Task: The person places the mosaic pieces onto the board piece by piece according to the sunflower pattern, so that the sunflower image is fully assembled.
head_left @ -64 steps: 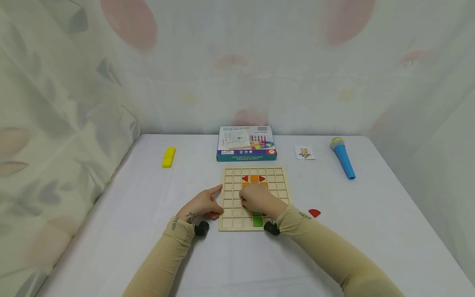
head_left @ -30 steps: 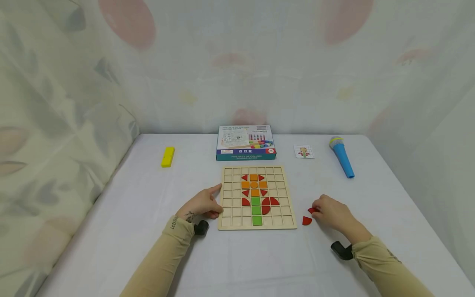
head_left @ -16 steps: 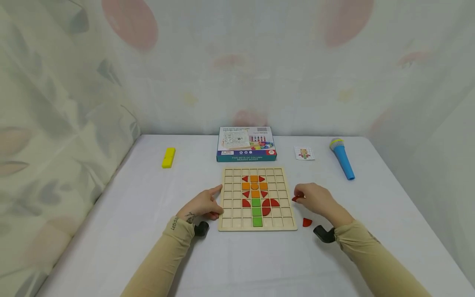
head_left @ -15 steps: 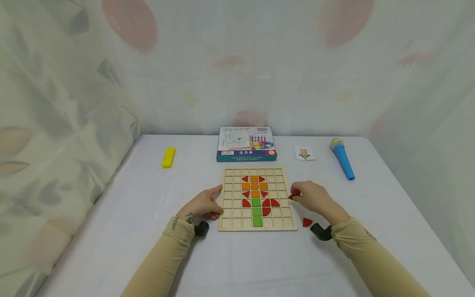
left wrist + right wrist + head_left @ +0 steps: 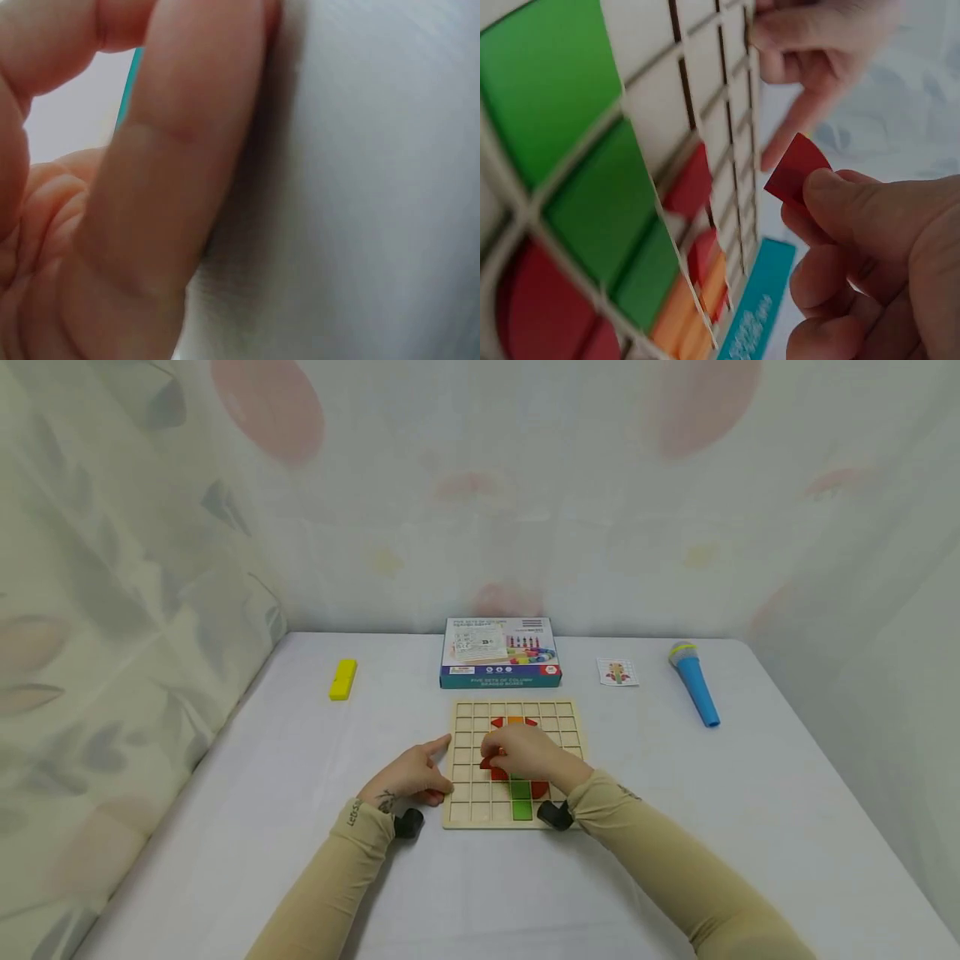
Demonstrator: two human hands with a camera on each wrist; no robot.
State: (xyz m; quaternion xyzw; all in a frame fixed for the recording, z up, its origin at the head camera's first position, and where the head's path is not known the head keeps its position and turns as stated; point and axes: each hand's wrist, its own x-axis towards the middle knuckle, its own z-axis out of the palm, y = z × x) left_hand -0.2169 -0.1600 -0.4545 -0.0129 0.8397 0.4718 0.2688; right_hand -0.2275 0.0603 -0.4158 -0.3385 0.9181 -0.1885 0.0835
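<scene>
My right hand (image 5: 531,754) is over the wooden grid board (image 5: 470,811), its thumb and fingers pinching a red quarter-circle tile (image 5: 789,178). In the right wrist view that tile is held in front of the board, apart from it. My left hand (image 5: 407,773) rests at the board's left edge, thumb and index finger stretched out against it, the other fingers bent under. Green square tiles (image 5: 522,810) run up the middle column. Above them, orange tiles (image 5: 515,721) and red tiles (image 5: 539,790) show partly; my right hand hides the rest.
Behind the board lies a boxed set (image 5: 501,653). A pattern card (image 5: 617,672) and a blue toy microphone (image 5: 697,689) are at the right. A yellow block (image 5: 342,680) sits on the left. My right sleeve (image 5: 660,852) crosses the white-covered table (image 5: 480,893).
My right hand has picked up a red quarter-circle tile from the table right of the board and carried it left over the grid. The left hand has stayed at the edge.
</scene>
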